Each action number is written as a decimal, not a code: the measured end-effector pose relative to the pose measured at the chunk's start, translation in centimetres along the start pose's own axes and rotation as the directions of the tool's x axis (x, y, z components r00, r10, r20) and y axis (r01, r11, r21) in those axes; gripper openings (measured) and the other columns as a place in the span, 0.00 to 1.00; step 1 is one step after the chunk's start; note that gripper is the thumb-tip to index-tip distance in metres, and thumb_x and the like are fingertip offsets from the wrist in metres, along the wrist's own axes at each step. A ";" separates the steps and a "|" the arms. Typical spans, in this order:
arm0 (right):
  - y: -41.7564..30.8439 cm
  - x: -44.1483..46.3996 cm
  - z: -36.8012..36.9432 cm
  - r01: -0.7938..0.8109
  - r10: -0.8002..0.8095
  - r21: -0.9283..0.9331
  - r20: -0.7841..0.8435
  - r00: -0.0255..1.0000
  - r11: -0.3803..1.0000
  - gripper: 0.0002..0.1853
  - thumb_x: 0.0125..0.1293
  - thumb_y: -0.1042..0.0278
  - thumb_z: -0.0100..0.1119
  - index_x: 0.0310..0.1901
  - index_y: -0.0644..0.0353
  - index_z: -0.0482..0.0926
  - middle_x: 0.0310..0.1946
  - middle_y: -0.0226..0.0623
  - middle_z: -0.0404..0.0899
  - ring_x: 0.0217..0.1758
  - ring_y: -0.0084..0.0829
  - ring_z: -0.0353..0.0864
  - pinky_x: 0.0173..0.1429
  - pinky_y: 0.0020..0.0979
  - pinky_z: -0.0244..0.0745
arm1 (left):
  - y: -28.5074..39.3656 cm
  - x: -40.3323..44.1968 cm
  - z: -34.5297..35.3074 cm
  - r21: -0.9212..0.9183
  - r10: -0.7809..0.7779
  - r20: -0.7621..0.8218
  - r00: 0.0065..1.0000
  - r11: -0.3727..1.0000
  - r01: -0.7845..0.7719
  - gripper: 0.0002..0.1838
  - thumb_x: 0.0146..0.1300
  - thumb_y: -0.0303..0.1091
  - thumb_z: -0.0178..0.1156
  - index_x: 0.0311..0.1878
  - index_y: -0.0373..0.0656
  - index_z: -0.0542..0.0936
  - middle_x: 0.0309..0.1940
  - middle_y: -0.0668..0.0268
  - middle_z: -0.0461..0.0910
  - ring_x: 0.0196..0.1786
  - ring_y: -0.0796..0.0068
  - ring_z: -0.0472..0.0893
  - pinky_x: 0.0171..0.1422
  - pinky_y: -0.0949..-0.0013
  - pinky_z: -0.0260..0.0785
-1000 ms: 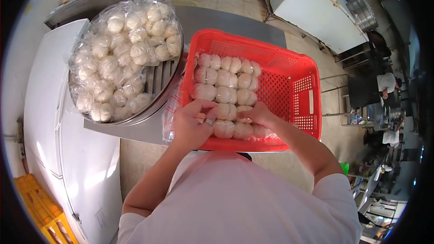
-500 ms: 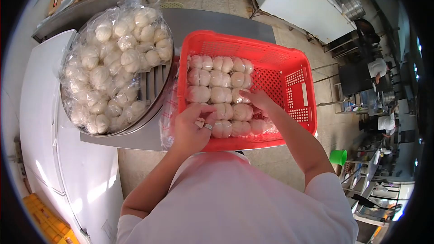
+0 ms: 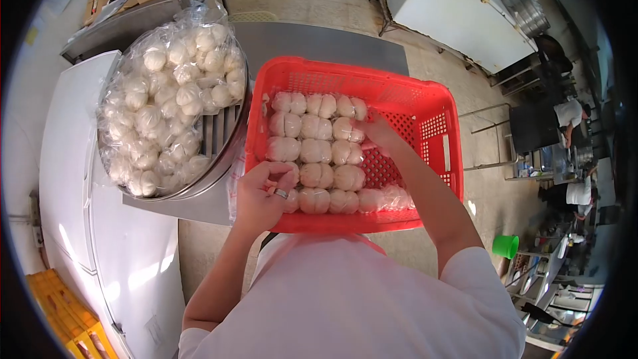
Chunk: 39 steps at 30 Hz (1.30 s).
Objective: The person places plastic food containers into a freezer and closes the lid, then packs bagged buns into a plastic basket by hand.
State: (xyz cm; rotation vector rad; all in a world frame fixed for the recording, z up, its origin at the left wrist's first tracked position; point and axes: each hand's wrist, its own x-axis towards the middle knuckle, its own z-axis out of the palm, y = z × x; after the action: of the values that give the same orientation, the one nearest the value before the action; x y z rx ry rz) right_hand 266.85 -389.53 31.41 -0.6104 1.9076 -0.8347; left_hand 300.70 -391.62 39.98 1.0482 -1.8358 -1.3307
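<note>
Rows of white buns (image 3: 316,151) in clear plastic bags lie in a red plastic crate (image 3: 352,227). At the crate's left side, my left hand (image 3: 261,193), with a ring on one finger, curls its thumb and fingers round the left end of a bagged row, partly hiding it. My right hand (image 3: 380,134) reaches in from the right; its somewhat blurred fingers stretch against the right end of the upper rows. Crumpled bag plastic (image 3: 397,197) shows beside the nearest row. More bagged buns (image 3: 149,119) are heaped on a round slatted steamer tray (image 3: 224,131) at left.
Crate and tray stand on a grey metal table (image 3: 319,43). White freezers (image 3: 86,179) line the left, with yellow crates (image 3: 60,319) below. Far right are a green bucket (image 3: 506,246), shelves and two other people (image 3: 570,116) at work. A white cabinet (image 3: 452,10) stands behind.
My left hand has moved left along the buns to the crate's left side. My right hand has shifted slightly up, along the rows' right end. The crate appears lower and a little further left.
</note>
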 end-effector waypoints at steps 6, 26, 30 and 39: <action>-0.9 1.0 0.4 0.180 -0.168 -0.083 0.134 0.977 0.980 0.44 0.67 0.61 0.73 0.80 0.55 0.59 0.67 0.45 0.75 0.60 0.41 0.82 0.47 0.40 0.89 | -1.3 0.0 0.6 0.077 0.069 -0.077 0.995 0.995 -0.063 0.08 0.67 0.26 0.69 0.48 0.36 0.86 0.37 0.59 0.88 0.37 0.70 0.88 0.43 0.67 0.79; -4.7 -4.3 2.6 0.200 -0.317 -0.763 -0.007 0.948 0.615 0.50 0.68 0.52 0.70 0.79 0.73 0.51 0.67 0.71 0.72 0.65 0.63 0.79 0.67 0.52 0.77 | -3.1 1.1 -2.6 -0.308 -0.065 -0.148 0.987 0.951 0.016 0.12 0.65 0.23 0.68 0.51 0.37 0.85 0.44 0.59 0.88 0.48 0.71 0.86 0.55 0.66 0.78; -3.5 -5.7 4.9 0.433 -0.589 -0.688 0.010 0.808 0.582 0.43 0.69 0.54 0.69 0.76 0.72 0.60 0.69 0.67 0.71 0.71 0.61 0.74 0.73 0.50 0.72 | -4.6 5.9 -10.6 0.666 0.412 -0.237 0.880 0.728 -0.161 0.26 0.57 0.24 0.72 0.60 0.43 0.81 0.56 0.54 0.82 0.61 0.55 0.82 0.68 0.54 0.74; -3.8 -13.0 12.2 0.534 -0.683 -0.578 -0.056 0.728 0.617 0.34 0.68 0.56 0.70 0.69 0.68 0.73 0.66 0.59 0.77 0.69 0.56 0.78 0.72 0.49 0.73 | -12.5 13.7 -19.9 0.807 0.268 -0.119 0.956 0.586 -0.064 0.06 0.59 0.28 0.63 0.39 0.44 0.86 0.39 0.55 0.87 0.43 0.49 0.87 0.48 0.50 0.77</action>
State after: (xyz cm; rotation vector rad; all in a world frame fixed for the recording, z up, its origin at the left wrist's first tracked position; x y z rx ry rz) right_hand 283.75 -386.49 37.49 -1.6554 2.2221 -0.8279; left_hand 313.83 -414.82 34.32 1.3344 -2.3157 -0.1671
